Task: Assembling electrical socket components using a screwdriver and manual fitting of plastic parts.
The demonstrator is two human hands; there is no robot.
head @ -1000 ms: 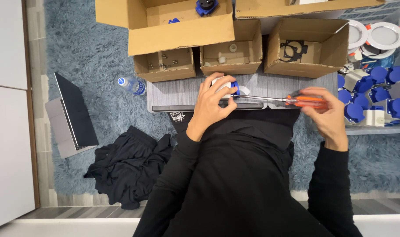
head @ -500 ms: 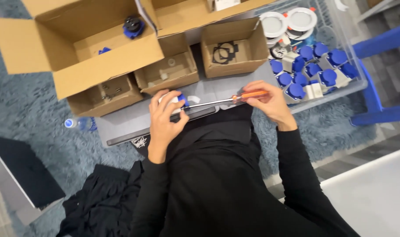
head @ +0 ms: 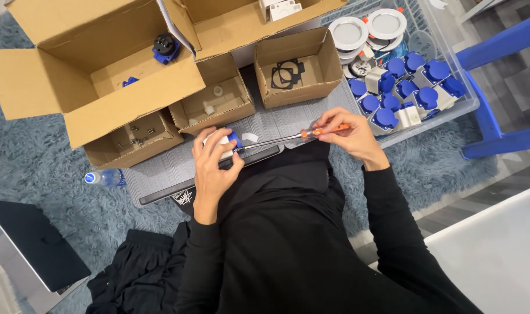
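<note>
- My left hand is clamped around a small white and blue socket, pinning it on the grey board across my lap, near the middle of the scene.
- My right hand is closed on the orange handle of a screwdriver; the shaft runs left and its tip meets the socket at my left fingers.
- I judge this piece to be mid-assembly: the driver is engaged, so a screw is probably being worked, though the screw itself is hidden by my fingers.
- The clear bin to the right holds many blue and white sockets of the same kind plus round white fittings; I cannot tell which of them are finished.
- On the far side of the board, a small box holds black gaskets, another holds small white bits, and a third on the left holds loose screws, so parts remain in stock.
- A large box at far left holds one blue and black connector.
- A water bottle lies on the carpet at left.
</note>
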